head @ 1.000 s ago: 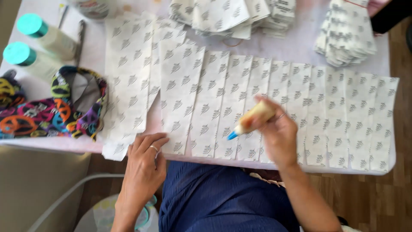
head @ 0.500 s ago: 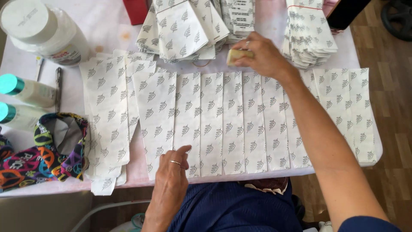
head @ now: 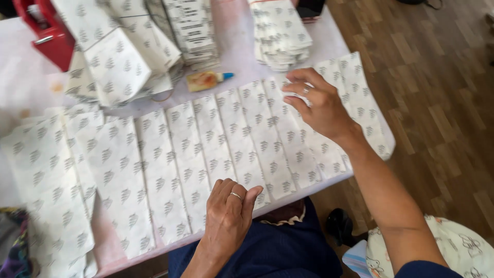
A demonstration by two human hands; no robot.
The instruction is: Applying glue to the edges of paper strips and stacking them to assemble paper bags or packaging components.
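A row of white paper bags [head: 221, 144] printed with small grey leaf marks lies overlapped across the pale table [head: 31, 87]. My left hand [head: 229, 216] rests on the near ends of the middle bags, fingers loosely curled, a ring on one finger. My right hand [head: 316, 103] hovers over the far right bags, fingertips touching the top edge of one, holding nothing. A small glue bottle [head: 206, 80] with a blue tip lies on the table beyond the row, apart from both hands.
Stacks of the same bags sit at the back: a loose pile [head: 123, 62], a banded stack [head: 193, 31] and another [head: 280, 33]. A red box [head: 49, 31] stands at the back left. Wooden floor [head: 437, 103] lies to the right of the table edge.
My right hand has put the glue bottle down at the back of the table and moved right onto the bags. The view has swung to the right; my left hand stays on the near edge.
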